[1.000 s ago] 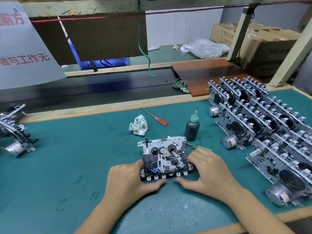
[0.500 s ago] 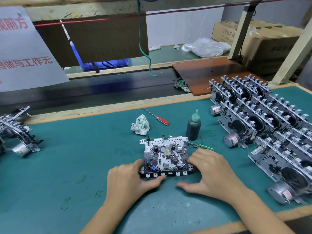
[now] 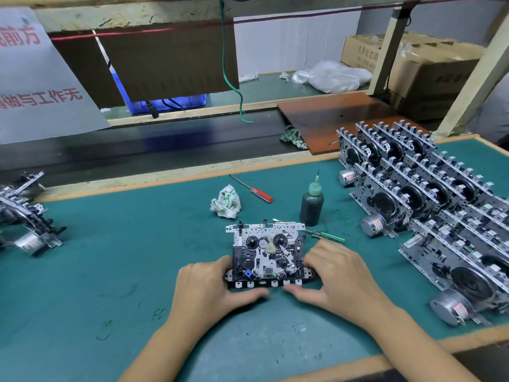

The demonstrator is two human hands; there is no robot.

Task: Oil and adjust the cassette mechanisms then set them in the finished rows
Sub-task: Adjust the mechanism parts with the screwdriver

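Both hands' fingers (image 3: 220,267) around cassette mechanism (image 3: 267,255)

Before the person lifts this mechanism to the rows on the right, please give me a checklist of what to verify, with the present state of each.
1. Both hands, left and right, grip the flat metal cassette mechanism: ok.
2. Dark oil bottle with green nozzle upright: ok.
3. Green-handled tool beside right hand, may snag: not ok.
4. Oiling done: cannot tell.
5. Free slot in finished rows: cannot tell.
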